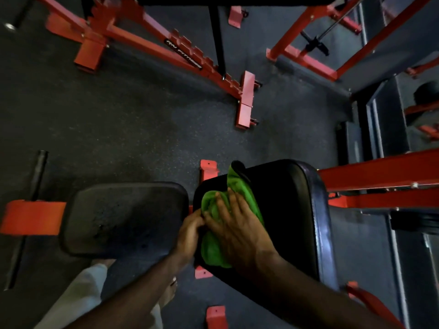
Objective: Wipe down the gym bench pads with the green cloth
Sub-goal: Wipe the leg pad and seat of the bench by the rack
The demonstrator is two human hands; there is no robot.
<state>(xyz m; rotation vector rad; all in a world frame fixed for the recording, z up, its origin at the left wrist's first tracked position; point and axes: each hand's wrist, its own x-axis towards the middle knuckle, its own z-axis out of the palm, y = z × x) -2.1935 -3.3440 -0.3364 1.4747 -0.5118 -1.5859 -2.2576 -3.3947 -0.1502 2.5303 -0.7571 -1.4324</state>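
Note:
The green cloth [215,248] lies bunched on the left part of the larger black bench pad [289,210]. My right hand [237,224] rests flat on top of the cloth, fingers spread and pointing up-left. My left hand [190,230] grips the cloth's left edge at the pad's rim, fingers curled. A second, smaller black pad [123,217] sits just to the left, across a narrow gap, and its surface looks dusty and speckled.
Red steel frames of the bench [380,176] and of a neighbouring machine [180,53] cross the dark rubber floor [118,129]. A black bar [39,172] lies at the left. My leg in light trousers [78,295] stands below the small pad.

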